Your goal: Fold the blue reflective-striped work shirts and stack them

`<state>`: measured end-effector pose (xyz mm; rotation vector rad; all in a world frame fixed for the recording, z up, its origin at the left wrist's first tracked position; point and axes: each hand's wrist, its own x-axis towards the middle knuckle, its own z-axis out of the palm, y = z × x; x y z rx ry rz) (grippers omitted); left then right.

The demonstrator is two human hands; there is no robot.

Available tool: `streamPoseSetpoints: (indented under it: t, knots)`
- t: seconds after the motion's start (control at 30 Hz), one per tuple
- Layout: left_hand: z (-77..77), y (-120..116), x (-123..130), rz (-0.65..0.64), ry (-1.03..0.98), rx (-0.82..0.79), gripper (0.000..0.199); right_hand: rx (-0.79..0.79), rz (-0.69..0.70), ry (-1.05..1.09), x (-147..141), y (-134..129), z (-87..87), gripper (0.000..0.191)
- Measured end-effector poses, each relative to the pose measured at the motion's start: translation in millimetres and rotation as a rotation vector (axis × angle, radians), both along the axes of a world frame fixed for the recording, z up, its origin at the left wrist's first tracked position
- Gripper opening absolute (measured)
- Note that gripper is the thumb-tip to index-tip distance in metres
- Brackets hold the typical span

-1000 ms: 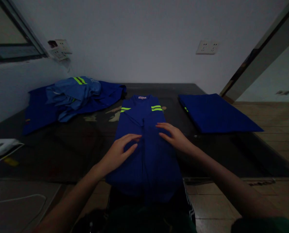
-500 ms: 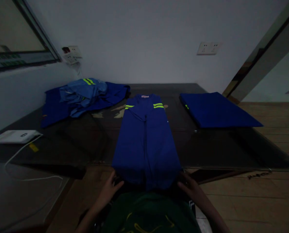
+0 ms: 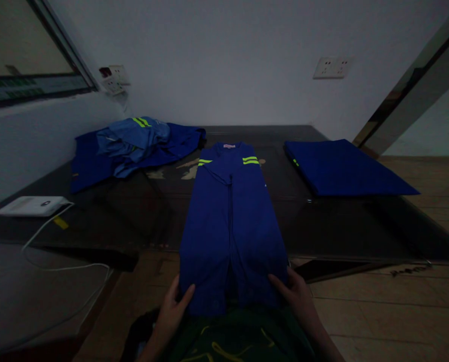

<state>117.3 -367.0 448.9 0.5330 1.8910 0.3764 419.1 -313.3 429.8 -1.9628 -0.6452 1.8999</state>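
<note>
A blue work jacket (image 3: 232, 216) with yellow-green stripes lies front up and narrow across the middle of the dark table. Its collar, with a pale label, points to the wall, and its lower end hangs over the table's near edge. At the lower left side my left hand (image 3: 175, 301) grips the cloth, thumb on top and fingers partly hidden behind it. My right hand (image 3: 295, 294) pinches the lower right side in the same way. Between the hands the front gapes slightly below the zip line.
A crumpled heap of blue clothing (image 3: 133, 146) lies at the back left. On the right rests a flat folded blue garment (image 3: 348, 168), overhanging the table's side. A white power bank or similar device (image 3: 33, 206) with a cable is at the left of the table (image 3: 156, 221).
My hands have closed further over the jacket's lower sides, thumbs now on the cloth. The lower end hangs nearer to my body and has parted a little in the middle. The view shifted slightly.
</note>
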Motion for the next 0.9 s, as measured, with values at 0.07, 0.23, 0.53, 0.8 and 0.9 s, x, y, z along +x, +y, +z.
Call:
streamPoseSetpoints:
  t: [0.07, 0.23, 0.53, 0.8, 0.9]
  knots:
    - [5.5, -3, 4, 0.085, -0.057, 0.047, 0.093, 0.027, -0.035, -0.029, -2, -4, 6.1, 0.061]
    - [32.0, -1, 12, 0.193, -0.039, 0.152, 0.082, 0.095, -0.212, -0.046, -7, -17, 28.1, 0.073]
    - [79.0, 42, -20, 0.046, -0.058, 0.124, 0.045, 0.320, 0.124, -0.109, 42, -10, 50.1, 0.032]
    - [75.8, 110, -28, -0.455, 0.146, 0.737, 0.018, 0.911, 0.331, -0.183, 39, 56, 60.9, 0.013]
    - [72.3, 140, -30, -0.492, 0.078, 0.833, 0.028, 1.003, 0.341, -0.188, 36, 82, 68.8, 0.013]
